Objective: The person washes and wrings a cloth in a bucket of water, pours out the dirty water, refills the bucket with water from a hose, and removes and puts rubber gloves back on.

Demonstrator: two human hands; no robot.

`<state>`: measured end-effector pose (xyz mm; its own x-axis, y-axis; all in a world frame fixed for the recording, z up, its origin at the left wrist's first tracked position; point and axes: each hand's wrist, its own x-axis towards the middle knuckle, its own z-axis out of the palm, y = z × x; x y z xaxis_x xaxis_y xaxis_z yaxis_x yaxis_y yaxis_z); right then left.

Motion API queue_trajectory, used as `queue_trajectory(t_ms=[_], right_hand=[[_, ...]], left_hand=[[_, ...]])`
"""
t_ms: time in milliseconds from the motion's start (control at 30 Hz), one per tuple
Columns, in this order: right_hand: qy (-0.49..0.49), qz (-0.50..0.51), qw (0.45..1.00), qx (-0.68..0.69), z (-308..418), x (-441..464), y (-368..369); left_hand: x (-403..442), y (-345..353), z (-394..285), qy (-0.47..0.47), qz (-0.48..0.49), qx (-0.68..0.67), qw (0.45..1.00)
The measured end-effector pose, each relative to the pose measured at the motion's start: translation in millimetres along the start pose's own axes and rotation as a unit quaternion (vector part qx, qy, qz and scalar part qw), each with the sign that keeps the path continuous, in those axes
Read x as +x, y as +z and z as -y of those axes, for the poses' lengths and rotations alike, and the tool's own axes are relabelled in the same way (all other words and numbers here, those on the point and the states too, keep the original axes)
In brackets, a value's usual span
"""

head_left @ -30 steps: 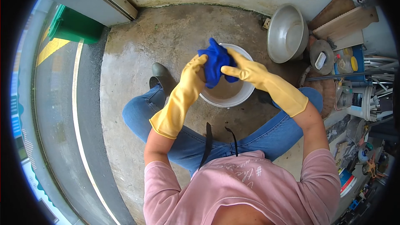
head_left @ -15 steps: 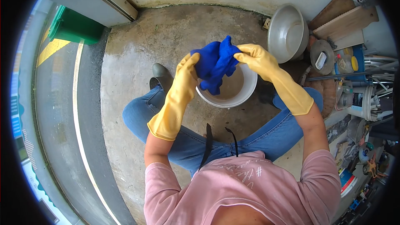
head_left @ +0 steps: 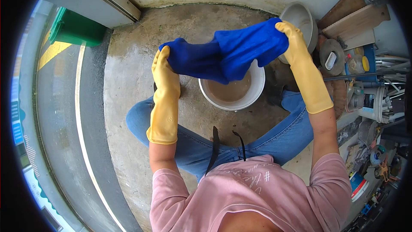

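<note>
A blue cloth (head_left: pixel 227 51) stretches between my two hands, darker on its left half and hanging in folds at the middle. My left hand (head_left: pixel 163 62), in a long yellow rubber glove, is closed on the cloth's left end. The opposite end is gripped by my right hand (head_left: pixel 292 38), gloved the same way. Below the cloth stands a white bucket (head_left: pixel 262 87) holding murky brown water (head_left: pixel 227 91). The cloth hides the bucket's far rim.
A metal basin (head_left: pixel 298 17) leans by the wall at upper right, with wooden boards (head_left: pixel 356 21) beside it. A scrub brush (head_left: pixel 330 61) rests on a round lid. Tools and a white pail (head_left: pixel 371 107) crowd the right side. A green bin (head_left: pixel 77 28) stands at upper left.
My hands have moved apart, the left one leftward and the right one up and rightward. The bunched cloth is now spread out wide between them.
</note>
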<state>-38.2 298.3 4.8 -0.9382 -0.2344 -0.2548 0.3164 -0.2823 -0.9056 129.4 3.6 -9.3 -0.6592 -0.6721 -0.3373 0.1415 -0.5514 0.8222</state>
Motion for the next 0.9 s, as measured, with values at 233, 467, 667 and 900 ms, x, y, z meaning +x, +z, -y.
queue_trajectory(t_ms=[233, 467, 667, 900], right_hand=[[-0.017, -0.146, 0.989, 0.02, 22, 25, -29], [-0.032, -0.061, 0.992, -0.107, 17, -9, 7], [0.138, 0.202, 0.956, -0.163, -42, -47, 48], [0.185, 0.278, 0.939, -0.082, -40, -48, 48]], left_hand=[[0, -1, -9, 0.025, -0.079, 0.047, 0.995], [8, -11, 12, 0.008, 0.008, 0.091, 0.996], [-33, 21, 45, -0.081, 0.274, 0.203, 0.937], [-44, 28, 46, -0.072, 0.32, 0.353, 0.876]])
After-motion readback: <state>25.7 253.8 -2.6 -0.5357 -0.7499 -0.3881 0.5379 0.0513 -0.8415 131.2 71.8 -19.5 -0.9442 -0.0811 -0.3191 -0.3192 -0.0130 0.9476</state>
